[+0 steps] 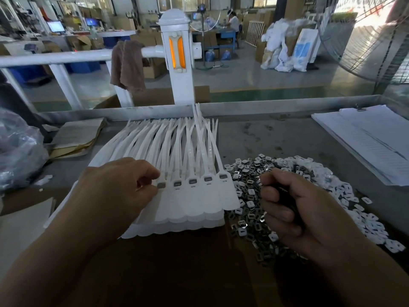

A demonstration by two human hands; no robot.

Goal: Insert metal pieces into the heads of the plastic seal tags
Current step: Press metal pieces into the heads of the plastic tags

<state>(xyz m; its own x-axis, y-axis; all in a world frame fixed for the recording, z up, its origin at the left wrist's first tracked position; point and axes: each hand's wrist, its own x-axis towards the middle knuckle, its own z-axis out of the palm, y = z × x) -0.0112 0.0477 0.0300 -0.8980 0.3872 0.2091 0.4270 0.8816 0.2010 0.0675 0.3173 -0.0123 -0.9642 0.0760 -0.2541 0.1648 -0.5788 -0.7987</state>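
A fanned stack of white plastic seal tags (194,202) lies in front of me, straps pointing away. Several heads on the right carry a grey metal piece (208,179). My left hand (115,191) rests on the stack's left part, and its thumb and forefinger pinch a metal piece at a tag head (161,185). To the right spreads a heap of small metal pieces and white caps (250,196). Above that heap my right hand (290,207) is curled into a fist; dark pieces seem to show between its fingers, but what they are is unclear.
A crumpled plastic bag (17,151) and worn cardboard sheets (75,138) lie at the left. Clipped papers (371,140) sit at the right. A metal rim (265,107) bounds the far side of the table; a white post (177,63) and a large fan (376,41) stand beyond.
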